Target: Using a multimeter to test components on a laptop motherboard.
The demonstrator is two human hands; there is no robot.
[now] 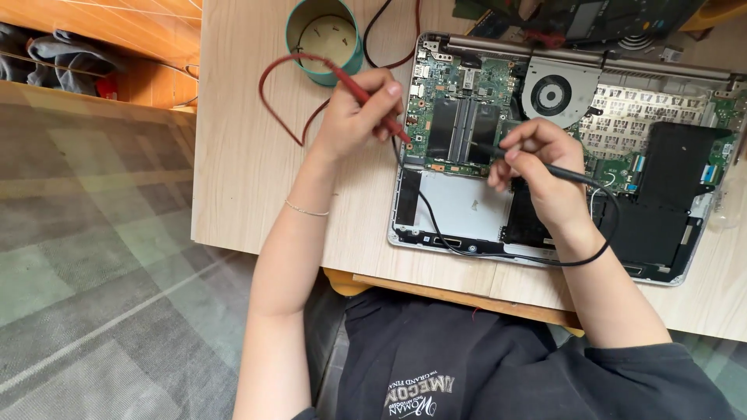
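Board (459,117) is lying between both hands, in the opened laptop (685,257). Left hand (358,117) is gripping the red probe (366,97), tip touching the board's left edge; right hand (541,167) is gripping the black probe (564,173), pointing left onto it.

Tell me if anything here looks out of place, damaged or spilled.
Nothing looks spilled or broken. The laptop lies open-bottomed with its circuit board and fan exposed. The left hand holds a red probe, the right hand a black probe; leads loop loosely over the table.
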